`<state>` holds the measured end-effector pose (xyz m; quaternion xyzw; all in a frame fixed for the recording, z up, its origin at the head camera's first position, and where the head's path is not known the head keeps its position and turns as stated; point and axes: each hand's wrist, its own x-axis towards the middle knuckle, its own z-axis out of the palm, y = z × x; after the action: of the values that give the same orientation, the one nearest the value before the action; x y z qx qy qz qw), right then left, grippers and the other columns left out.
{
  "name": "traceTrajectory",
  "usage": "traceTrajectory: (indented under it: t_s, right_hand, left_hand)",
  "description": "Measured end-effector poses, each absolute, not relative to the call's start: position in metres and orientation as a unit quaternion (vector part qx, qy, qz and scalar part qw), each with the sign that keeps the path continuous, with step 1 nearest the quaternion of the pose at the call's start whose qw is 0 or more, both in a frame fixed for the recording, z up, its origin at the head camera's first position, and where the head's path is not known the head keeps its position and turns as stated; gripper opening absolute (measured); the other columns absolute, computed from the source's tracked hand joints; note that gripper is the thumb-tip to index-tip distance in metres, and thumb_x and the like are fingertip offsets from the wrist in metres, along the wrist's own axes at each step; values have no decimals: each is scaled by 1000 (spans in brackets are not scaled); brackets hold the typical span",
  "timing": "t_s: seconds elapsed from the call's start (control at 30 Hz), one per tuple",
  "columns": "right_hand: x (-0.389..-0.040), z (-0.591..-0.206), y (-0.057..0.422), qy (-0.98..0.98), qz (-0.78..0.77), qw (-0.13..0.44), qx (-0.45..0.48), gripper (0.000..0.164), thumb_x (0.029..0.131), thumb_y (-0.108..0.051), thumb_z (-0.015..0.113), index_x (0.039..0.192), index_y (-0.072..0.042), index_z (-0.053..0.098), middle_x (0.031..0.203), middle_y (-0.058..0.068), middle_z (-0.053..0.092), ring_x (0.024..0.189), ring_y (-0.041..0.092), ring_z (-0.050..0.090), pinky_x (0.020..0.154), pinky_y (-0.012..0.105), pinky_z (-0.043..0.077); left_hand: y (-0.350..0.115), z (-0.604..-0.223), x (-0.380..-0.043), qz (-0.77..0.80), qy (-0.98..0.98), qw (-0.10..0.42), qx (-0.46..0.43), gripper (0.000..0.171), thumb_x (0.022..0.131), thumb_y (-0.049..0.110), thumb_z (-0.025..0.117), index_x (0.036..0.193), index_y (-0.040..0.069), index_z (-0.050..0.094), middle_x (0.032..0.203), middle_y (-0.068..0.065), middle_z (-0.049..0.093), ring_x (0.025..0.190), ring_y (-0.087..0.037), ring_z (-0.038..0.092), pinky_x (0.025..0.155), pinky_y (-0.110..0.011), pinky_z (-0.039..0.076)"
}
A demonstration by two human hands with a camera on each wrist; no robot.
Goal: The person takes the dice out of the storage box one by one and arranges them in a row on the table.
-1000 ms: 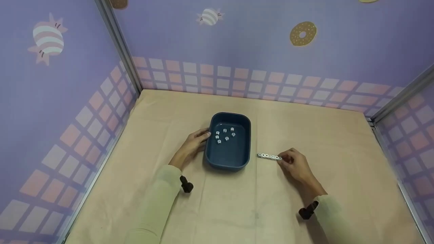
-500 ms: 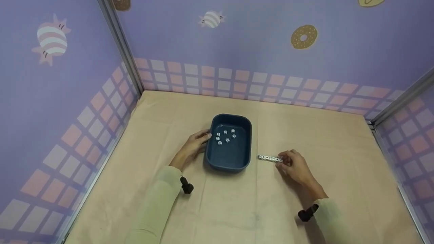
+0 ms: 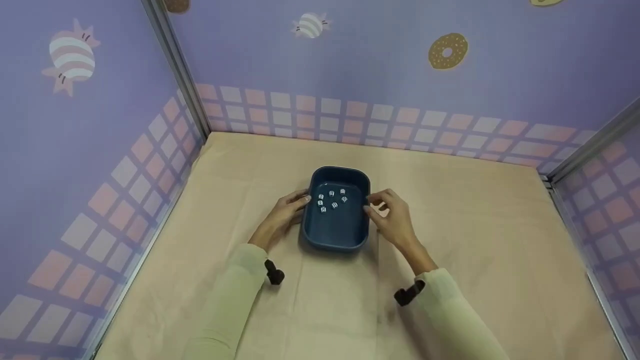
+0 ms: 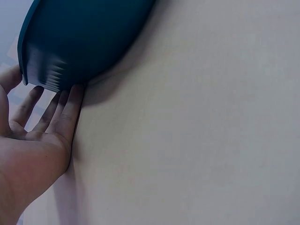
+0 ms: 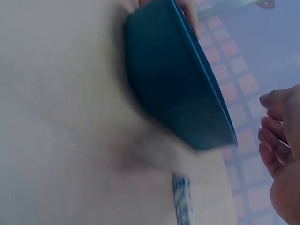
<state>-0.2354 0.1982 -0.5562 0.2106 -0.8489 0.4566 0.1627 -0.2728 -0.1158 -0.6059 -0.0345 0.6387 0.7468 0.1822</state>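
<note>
My left hand holds the left side of a dark blue rectangular tub. In the left wrist view its thumb is at the rim and the fingertips meet the outer wall. Several small white dice lie loose on the tub's floor, toward the far left. My right hand is at the tub's right rim, thumb and fingers apart with nothing seen between them. A straight row of dice lies on the cloth by the tub in the right wrist view; in the head view the right hand and forearm hide it.
A beige cloth covers the table. Purple panels with printed sweets and tiles stand at the back and both sides, joined by metal posts. Each wrist wears a small black camera mount.
My right hand has left the end of the dice row and moved left and away from me, up to the tub's rim. The left hand and the tub stay in place.
</note>
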Motion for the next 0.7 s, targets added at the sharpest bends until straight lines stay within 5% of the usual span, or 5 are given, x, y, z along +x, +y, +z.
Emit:
traceTrajectory:
  t_s: [0.13, 0.33, 0.7]
  right_hand:
    - [-242, -554, 157, -847, 467, 144, 211, 20, 93, -6, 82, 112, -1, 76, 106, 7, 70, 96, 19, 68, 82, 37, 60]
    - [-253, -558, 114, -832, 510, 122, 179, 21, 96, -11, 81, 115, -4, 76, 108, 5, 71, 97, 18, 69, 85, 43, 61]
    - [-261, -581, 89, -858, 492, 72, 129, 25, 97, -8, 79, 119, 2, 75, 109, 10, 72, 98, 19, 68, 88, 36, 59]
  left_hand:
    - [-119, -605, -272, 754, 631, 181, -33, 57, 105, 34, 70, 156, 15, 53, 151, -11, 58, 130, -28, 64, 107, -40, 54]
    - [-120, -604, -272, 751, 634, 180, -29, 60, 105, 34, 70, 158, 14, 50, 152, -12, 57, 132, -29, 63, 107, -41, 54]
    - [-117, -606, -272, 751, 634, 181, -17, 55, 107, 32, 67, 157, 13, 52, 150, -12, 59, 131, -28, 64, 106, -40, 55]
